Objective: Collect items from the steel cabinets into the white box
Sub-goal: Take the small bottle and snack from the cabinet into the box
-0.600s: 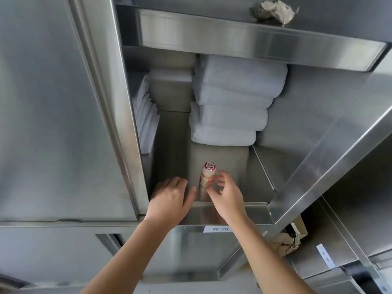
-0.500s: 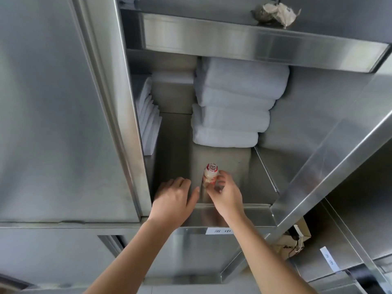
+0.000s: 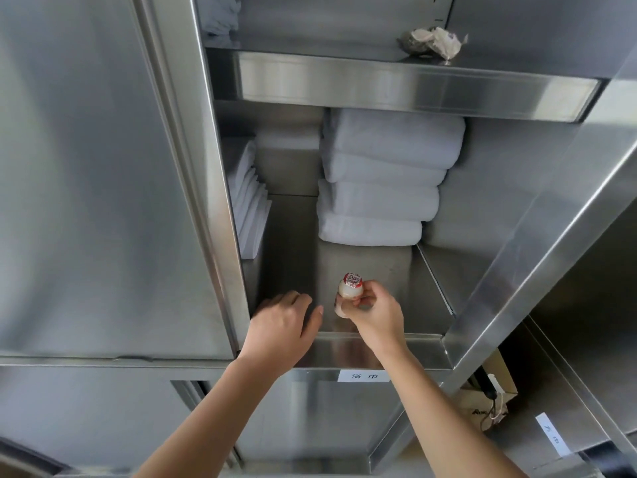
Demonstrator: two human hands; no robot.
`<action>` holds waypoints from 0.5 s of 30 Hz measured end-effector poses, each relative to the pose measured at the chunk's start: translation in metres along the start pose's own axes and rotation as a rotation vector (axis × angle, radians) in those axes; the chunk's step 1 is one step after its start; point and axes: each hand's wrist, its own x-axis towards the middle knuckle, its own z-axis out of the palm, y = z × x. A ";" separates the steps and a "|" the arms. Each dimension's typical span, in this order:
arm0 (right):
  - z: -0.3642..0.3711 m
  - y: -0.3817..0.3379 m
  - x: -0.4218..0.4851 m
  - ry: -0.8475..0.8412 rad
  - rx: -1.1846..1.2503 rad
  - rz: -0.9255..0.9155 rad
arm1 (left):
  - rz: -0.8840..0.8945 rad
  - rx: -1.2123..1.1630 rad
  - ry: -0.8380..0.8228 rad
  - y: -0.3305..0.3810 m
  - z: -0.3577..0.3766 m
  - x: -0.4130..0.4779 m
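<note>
Shelf (image 3: 389, 270), bottle (image 3: 350, 287) half behind right hand (image 3: 377, 315)

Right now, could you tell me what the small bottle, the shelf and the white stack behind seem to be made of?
The small bottle: probably plastic, milky and translucent, with a red-printed foil-like lid. The shelf: brushed stainless steel, judging by dull grey reflections. The white stack: folded terry cloth, apparently towels, soft rounded edges.

Illumination is bright, diffuse and cool. Broad soft glare bands lie across the steel cabinet (image 3: 86, 167) panel at left and the shelf lip (image 3: 413, 88). The recess beside the towels (image 3: 379, 174) is shaded. Wide-angle distortion bends straight edges near the borders. The centre is sharp and the corners are slightly soft.
</note>
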 end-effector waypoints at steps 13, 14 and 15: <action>-0.109 -0.049 -0.026 -0.098 0.240 -0.240 | 0.043 0.037 0.132 0.072 -0.078 -0.008; -0.119 -0.051 -0.029 -0.106 0.244 -0.264 | 0.049 0.041 0.146 0.079 -0.084 -0.009; -0.130 -0.051 -0.032 -0.113 0.244 -0.286 | 0.056 0.049 0.156 0.088 -0.089 -0.012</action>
